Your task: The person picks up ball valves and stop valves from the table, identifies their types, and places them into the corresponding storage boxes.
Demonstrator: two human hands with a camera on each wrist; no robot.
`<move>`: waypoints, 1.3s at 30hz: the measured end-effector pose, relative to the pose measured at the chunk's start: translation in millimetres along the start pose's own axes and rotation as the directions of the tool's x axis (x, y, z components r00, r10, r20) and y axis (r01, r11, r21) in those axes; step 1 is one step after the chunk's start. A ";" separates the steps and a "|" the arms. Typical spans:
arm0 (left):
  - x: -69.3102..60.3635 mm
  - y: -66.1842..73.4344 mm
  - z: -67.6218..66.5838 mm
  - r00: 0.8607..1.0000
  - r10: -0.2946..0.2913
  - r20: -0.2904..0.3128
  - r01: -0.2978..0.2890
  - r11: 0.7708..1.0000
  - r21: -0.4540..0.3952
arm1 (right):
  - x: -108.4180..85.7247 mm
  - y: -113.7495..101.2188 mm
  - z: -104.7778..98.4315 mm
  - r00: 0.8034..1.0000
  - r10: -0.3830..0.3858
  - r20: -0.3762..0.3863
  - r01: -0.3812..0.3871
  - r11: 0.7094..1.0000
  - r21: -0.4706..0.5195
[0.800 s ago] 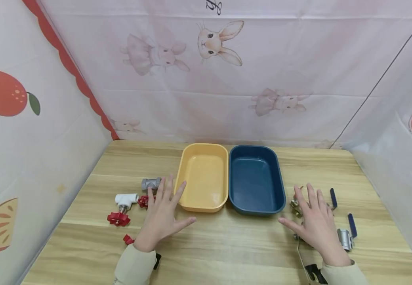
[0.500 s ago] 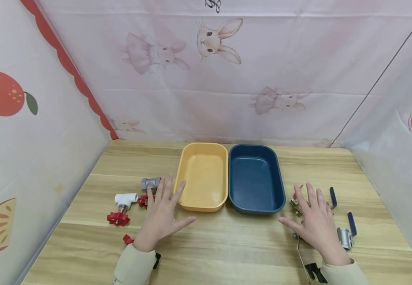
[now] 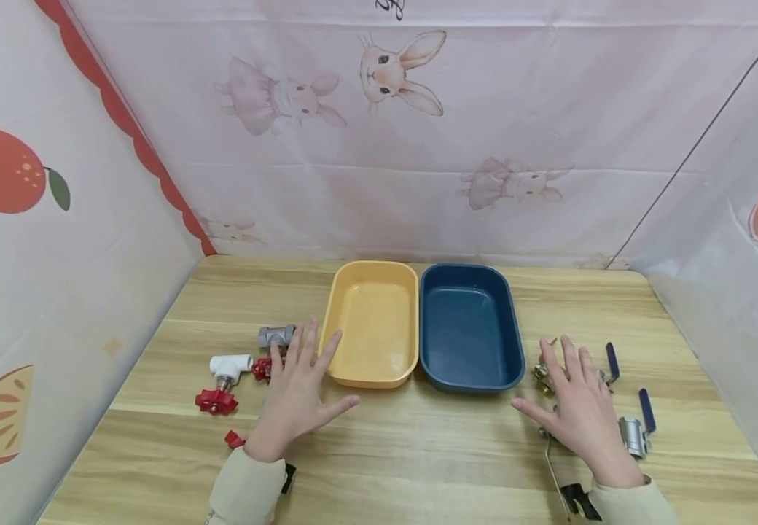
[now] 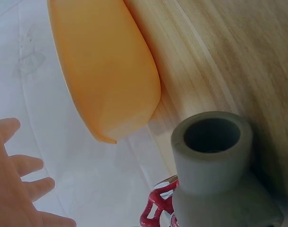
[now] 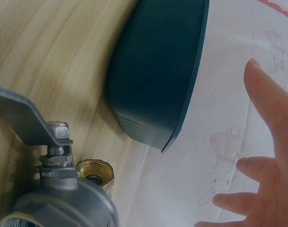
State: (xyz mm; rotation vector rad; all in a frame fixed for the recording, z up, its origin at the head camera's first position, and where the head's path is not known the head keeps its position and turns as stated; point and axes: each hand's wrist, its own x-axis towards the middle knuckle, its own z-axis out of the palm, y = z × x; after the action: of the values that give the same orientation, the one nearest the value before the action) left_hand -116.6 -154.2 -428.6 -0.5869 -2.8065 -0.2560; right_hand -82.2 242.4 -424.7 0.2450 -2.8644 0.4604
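Lying toward the left of the table (image 3: 438,467), a white pipe valve (image 3: 231,367) with a red handwheel (image 3: 216,402) sits near a grey metal valve (image 3: 274,335) and the left hand (image 3: 295,397), whose fingers are spread apart. Next come a yellow tray (image 3: 372,332) and a dark blue tray (image 3: 467,335), side by side. Farther right, a brass fitting (image 3: 541,372) shows beside the right hand (image 3: 579,408), fingers likewise apart, with a silver valve (image 3: 632,436) near its wrist.

Left sleeve (image 3: 245,486): pale beige, cuff at the wrist. Right sleeve (image 3: 632,504): matching. Left hand (image 3: 298,397), right hand (image 3: 581,412): bare. Left black fitting (image 3: 289,478), right black fitting (image 3: 579,502): small, one beside each cuff; apparently wrist-worn, partly hidden.
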 end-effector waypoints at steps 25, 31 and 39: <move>-11.8 -0.2 -10.1 0.948 0.184 -0.259 -0.205 0.977 -0.059 | 29.5 7.4 9.1 0.876 0.208 0.434 -0.431 0.741 0.515; -17.3 -3.2 -12.8 0.950 0.187 -0.251 -0.210 0.975 -0.069 | 34.2 9.9 18.4 0.837 0.223 0.500 -0.525 0.585 0.618; -27.7 -16.0 -15.5 0.955 0.152 -0.253 -0.186 0.976 -0.116 | 39.7 9.6 26.3 0.802 0.225 0.554 -0.586 0.481 0.652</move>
State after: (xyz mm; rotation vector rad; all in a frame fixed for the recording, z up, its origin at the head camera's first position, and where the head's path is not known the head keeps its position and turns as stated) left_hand -95.4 -182.3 -423.8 -0.7676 -2.4994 -0.4585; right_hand -127.5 237.7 -441.9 -0.2983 -2.8071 2.0615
